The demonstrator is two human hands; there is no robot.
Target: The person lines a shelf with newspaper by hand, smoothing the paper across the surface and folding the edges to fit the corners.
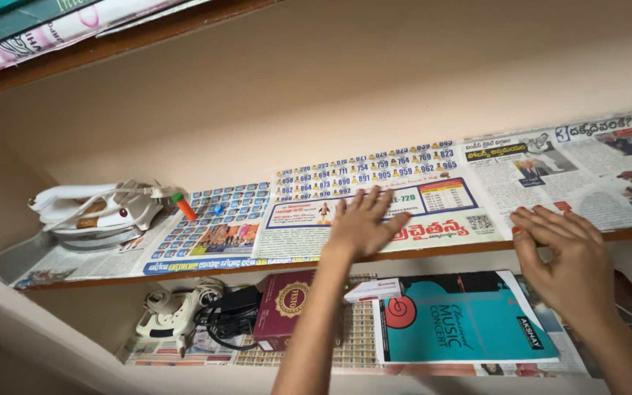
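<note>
My left hand [362, 222] lies flat, fingers spread, on the colourful newspaper sheet [433, 194] that lines the middle shelf [440, 251]. My right hand [561, 249] rests at the shelf's front edge, fingers bent over the edge of the paper further right. Neither hand holds anything. The paper covers the shelf from the left end to the right edge of the view.
A white clothes iron [96, 211] with its cord sits at the shelf's left end, beside an orange-and-green marker [183, 206]. On the shelf below lie a white device with cables [177, 311], a maroon book [281, 307], a small white box [372, 290] and a teal booklet [462, 316]. Books [53, 25] sit above.
</note>
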